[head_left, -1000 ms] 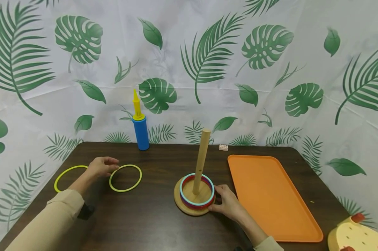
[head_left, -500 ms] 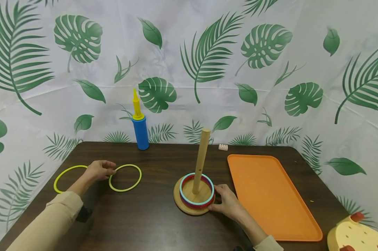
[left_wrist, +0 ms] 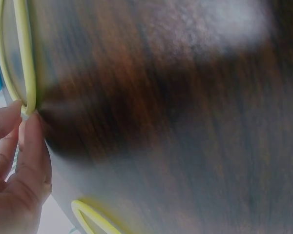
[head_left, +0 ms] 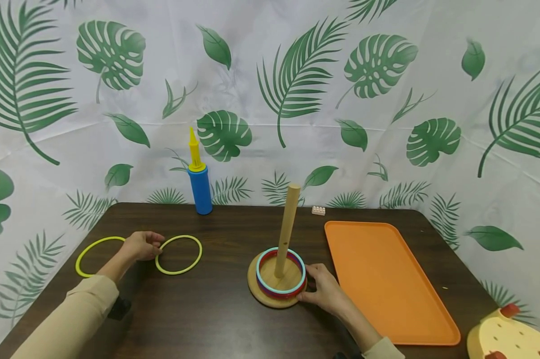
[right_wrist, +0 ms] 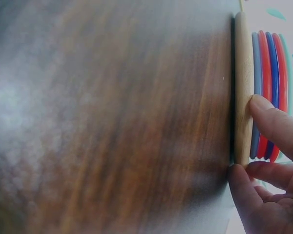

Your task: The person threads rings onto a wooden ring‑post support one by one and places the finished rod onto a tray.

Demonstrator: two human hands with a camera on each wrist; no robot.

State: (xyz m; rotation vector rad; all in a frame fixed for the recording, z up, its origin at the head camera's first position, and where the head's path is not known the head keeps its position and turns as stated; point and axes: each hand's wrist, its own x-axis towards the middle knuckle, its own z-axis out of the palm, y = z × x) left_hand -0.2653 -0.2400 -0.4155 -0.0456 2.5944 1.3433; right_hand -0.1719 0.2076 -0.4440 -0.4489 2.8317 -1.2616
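Yellow ring (head_left: 178, 255) pinched by left hand (head_left: 140, 245); right hand (head_left: 324, 290) grips wooden base (head_left: 270, 294).

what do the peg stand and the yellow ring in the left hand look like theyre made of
Round pale peg stand with upright dowel: looks like unfinished or lightly sealed wood, matte tan, faint grain on the base edge in the right wrist view. Thin yellow-green ring pinched by the left hand: probably plastic, given its smooth, uniform colour and slight sheen.
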